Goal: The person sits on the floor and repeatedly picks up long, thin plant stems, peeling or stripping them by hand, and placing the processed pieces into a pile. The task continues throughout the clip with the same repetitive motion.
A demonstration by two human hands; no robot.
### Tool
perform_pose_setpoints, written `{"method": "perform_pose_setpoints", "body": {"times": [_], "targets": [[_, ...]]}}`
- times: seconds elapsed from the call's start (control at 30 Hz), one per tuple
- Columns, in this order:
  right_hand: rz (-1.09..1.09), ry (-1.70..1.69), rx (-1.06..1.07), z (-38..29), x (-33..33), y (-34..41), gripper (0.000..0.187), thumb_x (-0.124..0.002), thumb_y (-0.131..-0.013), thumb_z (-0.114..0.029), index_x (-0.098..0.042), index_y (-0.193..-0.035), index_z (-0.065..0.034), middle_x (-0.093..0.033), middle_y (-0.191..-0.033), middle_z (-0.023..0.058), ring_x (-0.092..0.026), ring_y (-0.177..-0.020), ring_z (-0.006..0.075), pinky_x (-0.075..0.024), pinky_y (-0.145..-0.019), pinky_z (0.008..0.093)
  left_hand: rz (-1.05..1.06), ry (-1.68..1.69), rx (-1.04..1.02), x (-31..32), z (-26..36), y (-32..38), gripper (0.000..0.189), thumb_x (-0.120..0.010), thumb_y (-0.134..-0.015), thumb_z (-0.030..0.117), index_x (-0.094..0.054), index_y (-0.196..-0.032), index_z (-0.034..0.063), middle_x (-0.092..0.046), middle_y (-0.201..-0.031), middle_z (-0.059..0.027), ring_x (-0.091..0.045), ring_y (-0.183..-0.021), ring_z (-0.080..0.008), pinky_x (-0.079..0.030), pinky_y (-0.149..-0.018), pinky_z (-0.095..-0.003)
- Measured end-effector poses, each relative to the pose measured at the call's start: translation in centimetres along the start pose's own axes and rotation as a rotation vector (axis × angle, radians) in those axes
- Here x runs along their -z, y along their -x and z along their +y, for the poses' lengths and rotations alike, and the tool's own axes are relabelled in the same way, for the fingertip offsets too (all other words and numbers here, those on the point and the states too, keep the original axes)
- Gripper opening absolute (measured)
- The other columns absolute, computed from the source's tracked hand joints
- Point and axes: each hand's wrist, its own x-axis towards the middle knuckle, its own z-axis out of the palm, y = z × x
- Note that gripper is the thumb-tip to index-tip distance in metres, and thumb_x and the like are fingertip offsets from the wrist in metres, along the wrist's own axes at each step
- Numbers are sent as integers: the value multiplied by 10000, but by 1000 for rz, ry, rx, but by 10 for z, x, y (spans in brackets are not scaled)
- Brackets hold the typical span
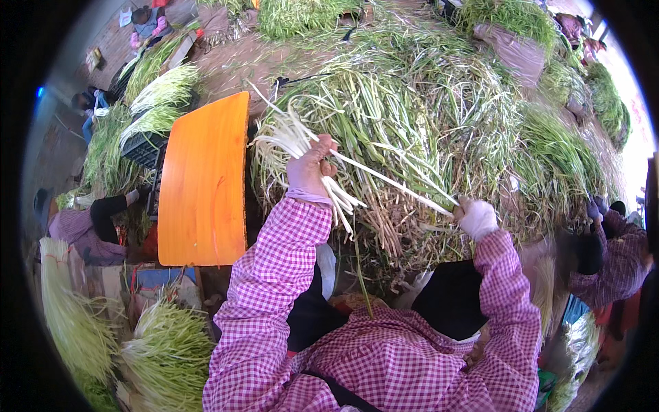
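My left hand point(311, 167) is closed around a small bundle of pale garlic-chive-like stalks point(342, 198), whose cut ends point down to the right and whose tops fan out to the upper left. To the right, my right hand point(474, 215), in a white glove or wrap with bare fingertips, pinches the end of a long white stalk point(394, 183) and a greener leaf strand. That stalk stretches across to the left hand. Beneath both hands spreads a large heap of green leafy stalks point(381, 118), with brownish root ends towards me.
An orange board point(203, 185) stands just left of my left arm. Trimmed bundles point(165, 355) lie at lower left, and more stalks fill black crates point(146, 144) beyond the board. Co-workers sit at left point(85, 232) and right point(612, 252).
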Motion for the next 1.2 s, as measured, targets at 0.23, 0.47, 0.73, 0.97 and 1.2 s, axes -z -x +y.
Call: {"method": "perform_pose_setpoints", "body": {"times": [0.23,0.47,0.73,0.97,1.2], "targets": [[93,471,-217,33,1,-17,581,-521,-817,-519,-517,-1170,-57,-543,-1168,141,-518,-1093,241,-460,-863,347,84,69,-58,15,35,-6,208,-684,-785,195,-621,-873,18,-583,-759,-14,-388,-449,-45,-406,-421,-207],[36,-885,622,-55,-24,27,380,-607,-829,-252,-526,-1156,-76,-529,-1123,105,-513,-1001,192,-472,-811,338,-43,68,3,4,11,12,215,-652,-811,149,-606,-972,13,-597,-806,-63,-436,-466,-58,-407,-424,-223],[-262,-1523,457,-121,-68,49,189,-461,-923,-136,-588,-965,-2,-563,-702,15,-474,-500,76,-363,-434,188,-155,-94,42,11,-6,26,382,-602,-848,294,-535,-1126,41,-628,-953,-82,-584,-728,-126,-461,-603,-245],[-135,-749,671,-147,-64,30,275,-598,-828,-193,-581,-1066,-57,-630,-887,113,-606,-798,194,-488,-717,297,-209,133,195,14,3,45,295,-622,-828,283,-590,-973,28,-335,-484,75,-324,-410,-76,-359,-441,-252],[420,-376,139,-141,-47,-50,283,-547,-852,-256,-579,-1051,-57,-588,-1011,128,-592,-906,246,-476,-825,349,-159,237,143,17,37,41,249,-579,-858,181,-554,-1095,109,-255,-487,95,-222,-383,-36,-251,-432,-203]]}}
